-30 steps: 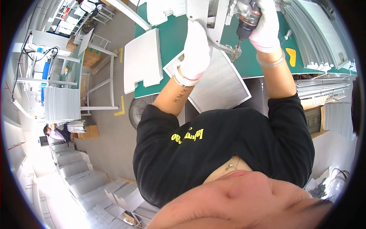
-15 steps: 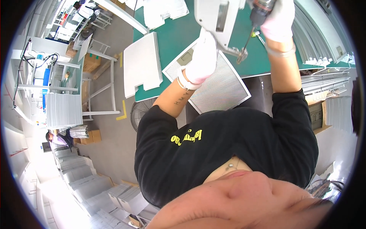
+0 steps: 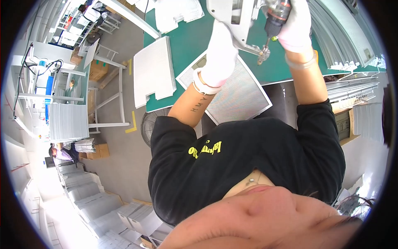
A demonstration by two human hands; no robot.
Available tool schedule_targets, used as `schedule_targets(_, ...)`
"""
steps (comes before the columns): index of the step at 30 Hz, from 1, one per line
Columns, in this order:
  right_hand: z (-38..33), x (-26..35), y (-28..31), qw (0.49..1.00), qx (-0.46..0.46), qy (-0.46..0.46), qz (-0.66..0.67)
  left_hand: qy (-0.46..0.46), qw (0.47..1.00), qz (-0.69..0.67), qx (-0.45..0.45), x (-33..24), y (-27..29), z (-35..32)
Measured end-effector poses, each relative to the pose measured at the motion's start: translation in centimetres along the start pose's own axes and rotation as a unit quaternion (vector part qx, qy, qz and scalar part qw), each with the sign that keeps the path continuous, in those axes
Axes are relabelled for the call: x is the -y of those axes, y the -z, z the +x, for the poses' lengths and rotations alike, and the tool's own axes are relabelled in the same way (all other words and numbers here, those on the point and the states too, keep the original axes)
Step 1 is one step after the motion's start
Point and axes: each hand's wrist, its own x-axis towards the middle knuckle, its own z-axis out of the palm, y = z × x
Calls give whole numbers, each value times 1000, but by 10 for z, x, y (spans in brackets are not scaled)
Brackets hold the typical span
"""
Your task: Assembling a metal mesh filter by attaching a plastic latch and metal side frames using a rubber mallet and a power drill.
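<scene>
At the top centre of the frame, a grey metal bracket part (image 3: 234,18) is steadied by the white-gloved left hand (image 3: 219,52), which grasps it so it won't turn. The gloved right hand (image 3: 295,25) is clenched around a powered screwdriver (image 3: 275,16), tip angled down at the bracket's edge. Beneath lies a square silvery mesh filter panel (image 3: 236,93) on the green desk (image 3: 186,41).

Black sweatshirt (yellow chest print), 2 white gloves (image 3: 220,52), wristband
</scene>
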Motion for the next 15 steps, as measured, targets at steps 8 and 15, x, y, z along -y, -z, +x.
schedule_targets(8, 25, 43, -25, 994, -99, 51, -24, 71, 988, 133, -10, 8, 21, -29)
schedule_targets(15, 5, 3, -1, 968, 28, -66, 242, 19, 999, 36, 30, 6, 12, -9)
